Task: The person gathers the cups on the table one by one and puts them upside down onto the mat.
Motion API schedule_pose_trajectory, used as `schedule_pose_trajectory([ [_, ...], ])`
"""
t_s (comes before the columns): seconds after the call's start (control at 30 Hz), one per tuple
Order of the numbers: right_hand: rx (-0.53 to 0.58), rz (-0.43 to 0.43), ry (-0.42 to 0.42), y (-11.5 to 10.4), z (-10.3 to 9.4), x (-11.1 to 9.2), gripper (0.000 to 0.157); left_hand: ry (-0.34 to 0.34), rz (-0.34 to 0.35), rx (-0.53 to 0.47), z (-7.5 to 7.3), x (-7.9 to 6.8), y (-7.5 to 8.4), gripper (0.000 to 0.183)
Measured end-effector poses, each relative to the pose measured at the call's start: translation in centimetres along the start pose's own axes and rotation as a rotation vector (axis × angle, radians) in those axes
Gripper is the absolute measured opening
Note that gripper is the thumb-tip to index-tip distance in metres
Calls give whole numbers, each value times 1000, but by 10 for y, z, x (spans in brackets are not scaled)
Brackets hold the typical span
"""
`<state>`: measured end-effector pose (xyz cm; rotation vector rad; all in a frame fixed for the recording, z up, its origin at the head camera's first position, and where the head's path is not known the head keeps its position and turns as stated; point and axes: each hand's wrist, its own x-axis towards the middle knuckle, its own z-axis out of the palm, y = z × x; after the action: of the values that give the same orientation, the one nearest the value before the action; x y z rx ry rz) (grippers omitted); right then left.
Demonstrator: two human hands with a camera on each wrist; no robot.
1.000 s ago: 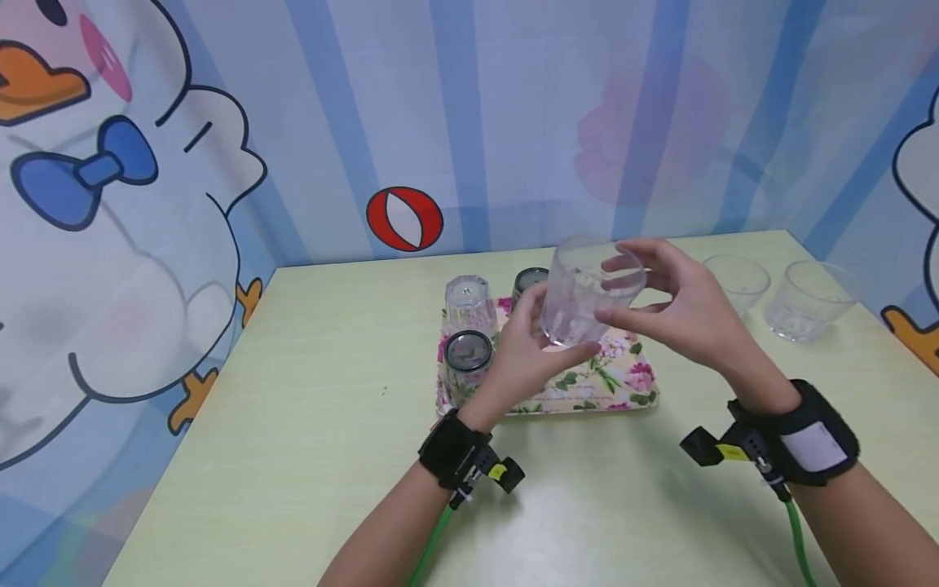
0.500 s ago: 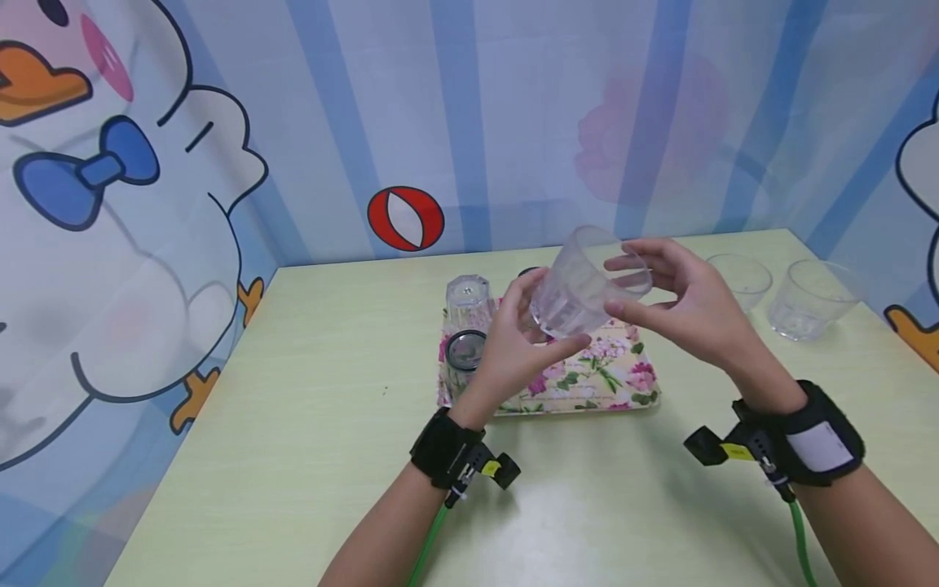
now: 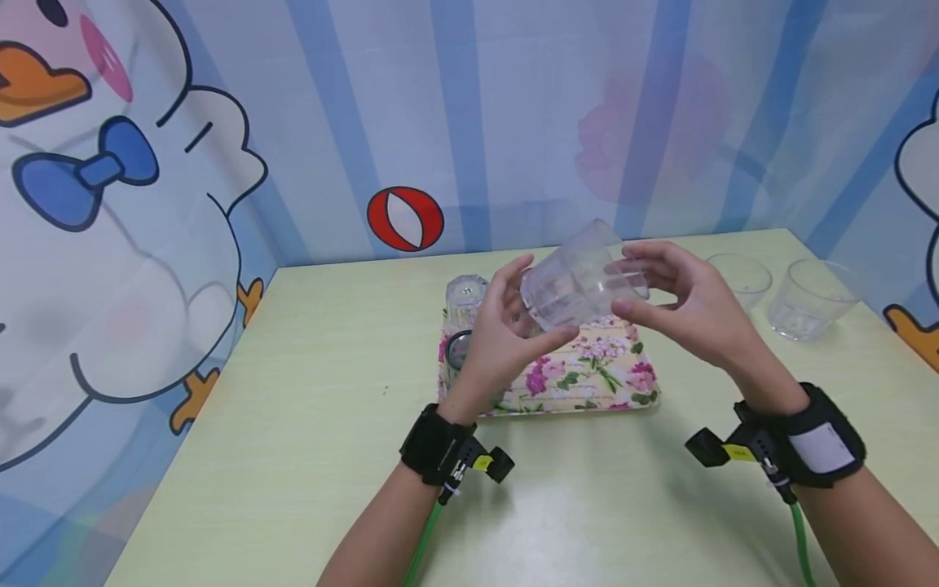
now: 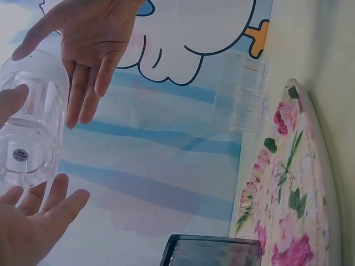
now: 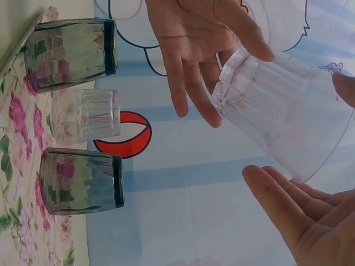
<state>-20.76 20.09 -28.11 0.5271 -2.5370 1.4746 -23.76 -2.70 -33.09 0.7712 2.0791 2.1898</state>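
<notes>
A clear faceted plastic cup point(image 3: 575, 281) is held up over the tray, tilted with its mouth toward the upper right. My left hand point(image 3: 502, 334) grips it around the base end, thumb below and fingers behind. My right hand point(image 3: 689, 306) holds it near the rim between thumb and fingers. In the right wrist view the cup point(image 5: 277, 105) spans the gap between both hands. Beneath is a floral tray point(image 3: 587, 375), on which a smoky dark cup point(image 5: 72, 52), a clear cup point(image 5: 100, 115) and another smoky cup point(image 5: 80, 180) stand upside down. My left hand partly hides these in the head view.
Two more clear cups stand upright at the right back of the table, one point(image 3: 742, 281) behind my right hand and one point(image 3: 810, 302) farther right. A printed cloth backdrop point(image 3: 513, 147) rises along the table's back edge.
The held cup has tipped from nearly upright to a strong slant, its base swinging left and up. My left hand has shifted left with the base, while my right hand has barely moved.
</notes>
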Motion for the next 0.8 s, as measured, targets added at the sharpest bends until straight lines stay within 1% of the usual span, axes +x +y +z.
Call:
schedule_pose_trajectory([
  [0.23,-5,-18,-6,1,2,-2,57,7,28,-15,-4,1,2,86],
  [0.37,-3,-17,-23,3,3,-2,55,6,31,-47,-6,1,4,87],
  [0.5,22,-23,-49,4,4,-2,53,-3,40,-76,-8,1,6,85],
  [0.63,50,-28,-66,6,6,-3,50,-26,59,-116,-10,1,6,84],
  [0.7,58,-26,-74,6,7,-3,50,-32,69,-128,-11,1,5,89],
  [0.8,74,-17,-90,6,8,-3,48,-32,83,-133,-11,2,5,104],
])
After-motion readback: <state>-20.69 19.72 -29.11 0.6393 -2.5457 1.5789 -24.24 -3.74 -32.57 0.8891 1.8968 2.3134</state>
